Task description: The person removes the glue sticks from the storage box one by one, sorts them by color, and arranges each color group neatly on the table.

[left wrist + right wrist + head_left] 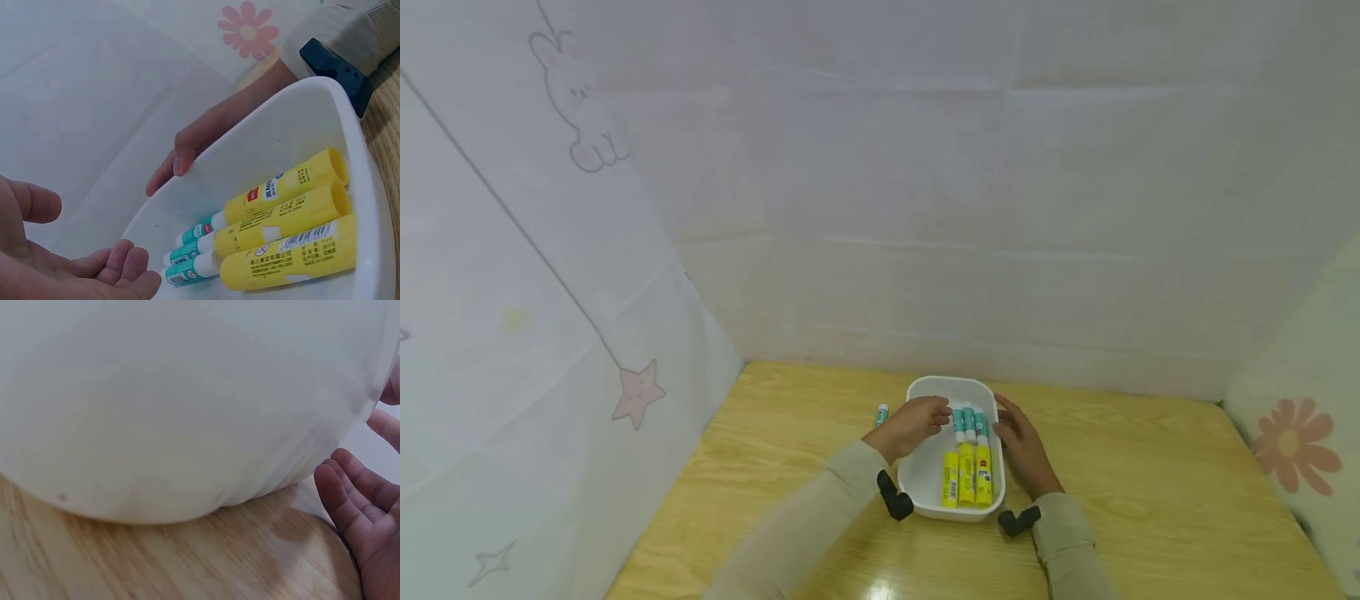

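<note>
Loose, empty left hand (pixel 59 272) hangs by a white tub (pixel 928 473) of yellow and teal-white tubes (pixel 967 471), unclenched right hand (pixel 1027 452) touching it.

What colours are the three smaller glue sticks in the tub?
The smaller glue sticks are teal and white, seen best in the left wrist view.

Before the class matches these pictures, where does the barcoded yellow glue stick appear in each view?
Head: the barcoded yellow glue stick lies below and right of centre, leftmost of the three yellow ones.
Left wrist: lower right, the lowest yellow one.
Right wrist: not in it.
Shared landmark: the white plastic tub, visible in all three.
</note>
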